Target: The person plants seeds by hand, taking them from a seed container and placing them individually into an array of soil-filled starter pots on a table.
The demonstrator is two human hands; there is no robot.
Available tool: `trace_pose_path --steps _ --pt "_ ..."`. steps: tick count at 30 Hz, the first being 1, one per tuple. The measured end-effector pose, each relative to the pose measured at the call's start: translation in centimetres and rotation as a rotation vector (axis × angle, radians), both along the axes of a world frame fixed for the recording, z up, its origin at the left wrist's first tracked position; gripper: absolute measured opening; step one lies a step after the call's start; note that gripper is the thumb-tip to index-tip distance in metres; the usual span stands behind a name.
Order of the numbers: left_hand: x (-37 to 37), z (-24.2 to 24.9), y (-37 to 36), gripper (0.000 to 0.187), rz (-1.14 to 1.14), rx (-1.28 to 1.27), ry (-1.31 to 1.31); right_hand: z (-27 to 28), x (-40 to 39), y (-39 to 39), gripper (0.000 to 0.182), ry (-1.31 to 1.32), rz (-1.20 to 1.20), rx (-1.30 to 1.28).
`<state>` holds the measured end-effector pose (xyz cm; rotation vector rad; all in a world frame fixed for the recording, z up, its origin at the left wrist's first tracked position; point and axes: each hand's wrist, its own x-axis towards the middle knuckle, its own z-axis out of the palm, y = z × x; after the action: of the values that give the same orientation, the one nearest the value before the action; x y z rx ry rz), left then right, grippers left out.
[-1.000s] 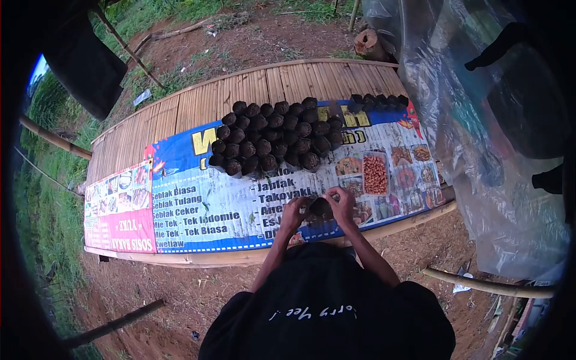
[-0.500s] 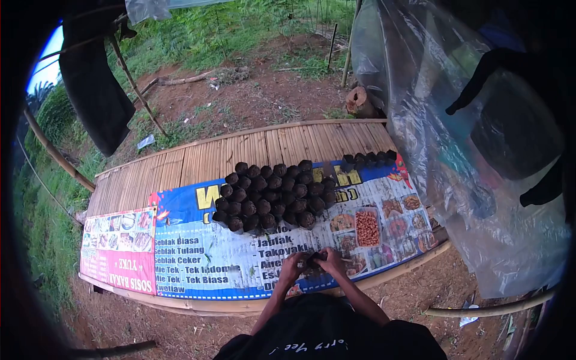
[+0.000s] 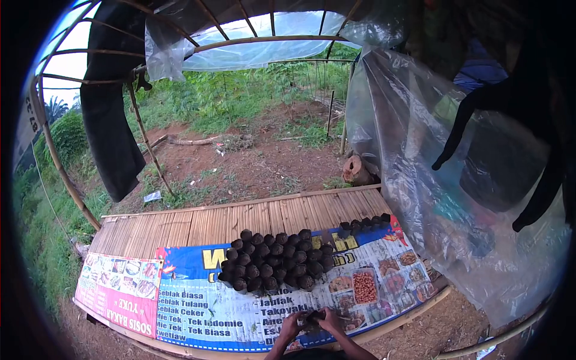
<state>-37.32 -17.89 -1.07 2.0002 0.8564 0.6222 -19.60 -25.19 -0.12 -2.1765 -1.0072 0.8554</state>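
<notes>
My left hand [image 3: 290, 327] and my right hand [image 3: 331, 322] are close together above the front edge of a printed banner [image 3: 186, 273]. Between their fingers is a small black plastic seedling bag [image 3: 312, 318], gripped from both sides. Its inside is too dark to make out. Beyond my hands stands a tight cluster of black seedling bags [image 3: 276, 264] that look filled with dark soil. To the right of them a short row of black bags [image 3: 365, 224] lines the banner's far edge. A container of reddish-brown seeds [image 3: 365, 288] lies to the right, beyond my right hand.
The banner covers a bamboo-slat table [image 3: 192, 231]. Clear plastic sheeting [image 3: 408, 156] hangs at the right, with a dark cloth [image 3: 504, 144] near it. A bamboo pole [image 3: 147, 141] and a black sheet [image 3: 111, 138] stand at the left. A cut log [image 3: 358, 170] lies behind the table.
My view has tilted up, so the table and hands appear lower and the roof frame shows. Both hands stay together on the small black bag.
</notes>
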Motion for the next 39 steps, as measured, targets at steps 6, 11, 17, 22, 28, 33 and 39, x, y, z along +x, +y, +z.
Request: trace_pose_path --steps 6,11,17,22,28,33,39 --pt "-0.4 1.8 -0.4 0.054 0.001 -0.127 0.06 0.6 0.4 -0.9 0.055 -0.034 0.031 0.044" --pt "-0.3 -1.0 -0.7 0.071 -0.009 -0.073 0.08 -1.8 0.4 -1.7 0.052 -0.125 -0.024 0.327" --pt "0.6 2.0 -0.6 0.093 -0.019 -0.074 0.093 -1.1 1.6 -1.6 0.026 0.138 -0.121 0.589" --pt "1.2 0.8 -0.5 0.097 -0.014 0.005 0.1 5.8 3.6 -0.8 0.014 0.179 -0.057 0.485" --pt "1.9 2.1 -1.4 0.101 0.027 -0.059 0.159 2.9 5.2 -0.9 0.024 0.039 0.093 0.424" --pt "2.6 2.2 -1.2 0.104 0.052 -0.026 0.1 1.3 5.9 -1.4 0.037 -0.113 0.154 0.343" --pt "2.9 2.1 -2.2 0.102 0.101 -0.08 0.194 0.2 6.0 -3.0 0.048 -0.352 0.309 0.222"
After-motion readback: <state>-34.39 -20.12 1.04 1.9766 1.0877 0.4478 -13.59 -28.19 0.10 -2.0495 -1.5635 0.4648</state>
